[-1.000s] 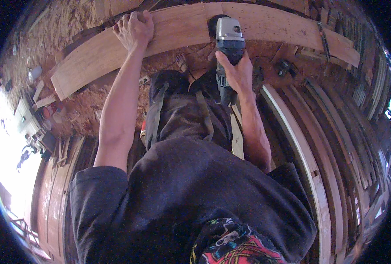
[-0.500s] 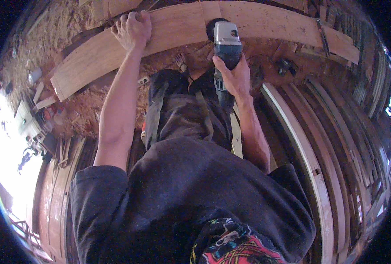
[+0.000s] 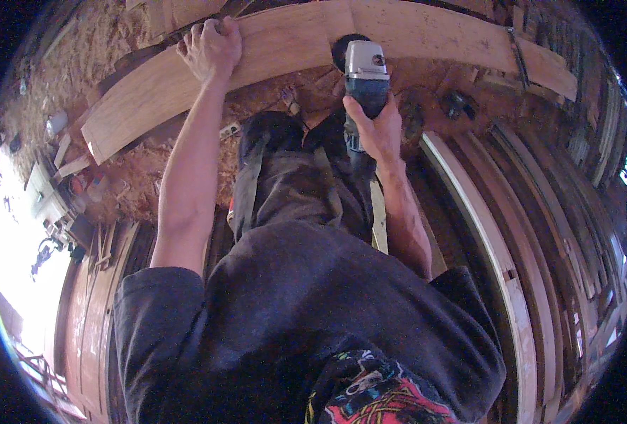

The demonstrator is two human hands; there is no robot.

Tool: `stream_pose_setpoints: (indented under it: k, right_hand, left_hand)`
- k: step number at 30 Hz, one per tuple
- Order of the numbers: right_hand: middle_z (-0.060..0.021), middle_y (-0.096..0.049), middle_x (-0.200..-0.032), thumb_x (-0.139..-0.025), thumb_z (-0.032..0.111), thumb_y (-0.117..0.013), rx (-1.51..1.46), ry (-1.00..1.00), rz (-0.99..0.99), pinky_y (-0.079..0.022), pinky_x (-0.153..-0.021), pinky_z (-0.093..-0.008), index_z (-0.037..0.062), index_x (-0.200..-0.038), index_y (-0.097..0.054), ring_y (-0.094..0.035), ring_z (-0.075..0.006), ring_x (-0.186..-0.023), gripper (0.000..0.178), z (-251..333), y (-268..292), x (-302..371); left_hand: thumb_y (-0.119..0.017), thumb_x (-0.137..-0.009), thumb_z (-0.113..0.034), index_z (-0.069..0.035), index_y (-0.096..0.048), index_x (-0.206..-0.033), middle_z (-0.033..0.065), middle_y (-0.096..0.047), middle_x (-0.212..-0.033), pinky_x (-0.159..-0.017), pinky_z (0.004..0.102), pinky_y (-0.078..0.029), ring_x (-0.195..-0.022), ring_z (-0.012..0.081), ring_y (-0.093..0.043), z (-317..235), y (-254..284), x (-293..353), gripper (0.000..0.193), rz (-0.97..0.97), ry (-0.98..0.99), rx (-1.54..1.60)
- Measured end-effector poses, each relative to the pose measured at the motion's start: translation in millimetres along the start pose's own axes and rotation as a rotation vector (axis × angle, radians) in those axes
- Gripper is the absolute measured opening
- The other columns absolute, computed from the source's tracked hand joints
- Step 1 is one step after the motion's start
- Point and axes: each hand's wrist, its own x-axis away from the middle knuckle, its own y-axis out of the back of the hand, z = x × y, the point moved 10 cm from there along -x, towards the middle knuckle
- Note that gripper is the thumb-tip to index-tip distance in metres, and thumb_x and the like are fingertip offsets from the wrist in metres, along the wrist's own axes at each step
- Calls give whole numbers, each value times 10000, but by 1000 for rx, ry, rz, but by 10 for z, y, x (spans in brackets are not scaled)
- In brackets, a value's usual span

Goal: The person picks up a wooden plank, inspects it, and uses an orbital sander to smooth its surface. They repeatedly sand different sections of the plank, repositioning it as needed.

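A long pale wooden board (image 3: 285, 42) lies crosswise in front of me, curved by the lens. My left hand (image 3: 213, 51) grips its far edge on the left, with the fingers bent over that edge. In my right hand (image 3: 378, 127) is an angle grinder (image 3: 367, 67) with a silver-grey head and a dark teal body; my thumb and fingers wrap round the body. The grinder's dark round disc (image 3: 346, 48) shows beside its head, over the near part of the board. Whether the disc touches the wood cannot be made out.
Sawdust and wood scraps cover the ground (image 3: 140, 169) below the board. A dark strap-like bar (image 3: 519, 58) crosses the board's right part. Long planks (image 3: 469, 198) lie stacked at my right, others (image 3: 91, 311) at my left. A power socket strip (image 3: 230, 129) lies near my left forearm.
The grinder and my right hand have come slightly nearer to me, and the disc has shifted a little toward the board's near edge. My left hand holds its place.
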Motion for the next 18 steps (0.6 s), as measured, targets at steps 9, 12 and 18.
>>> stream_pose_setpoints:
  k: [9, 12, 18]
  right_hand:
    - [-87, -740, -960, -815, 408, -866, 33, 30, -2, -568, -764, -357, 11, -1179, -641, -714, -184, -829, 584, 62, 25, -168]
    - [-73, -735, -930, -835, 400, -855, -54, -4, 15, -566, -742, -354, 16, -1174, -645, -710, -172, -806, 554, -21, -27, -290]
    - [-86, -740, -886, -836, 439, -841, -46, 43, 39, -570, -715, -380, 11, -1148, -667, -720, -212, -777, 557, 303, -39, -458]
  left_hand:
    - [-545, -962, -542, -119, -762, -1066, 137, -718, -1162, -1136, 506, -323, -1188, 324, -609, -34, 26, 66, 487, -74, -47, 51]
    - [-564, -956, -530, -121, -759, -1044, 143, -719, -1139, -1126, 514, -332, -1157, 333, -622, -81, 41, 66, 461, -58, -72, 57]
    - [-598, -941, -514, -124, -758, -1022, 145, -719, -1113, -1127, 524, -334, -1125, 340, -635, -44, 61, 37, 430, -137, -77, 54]
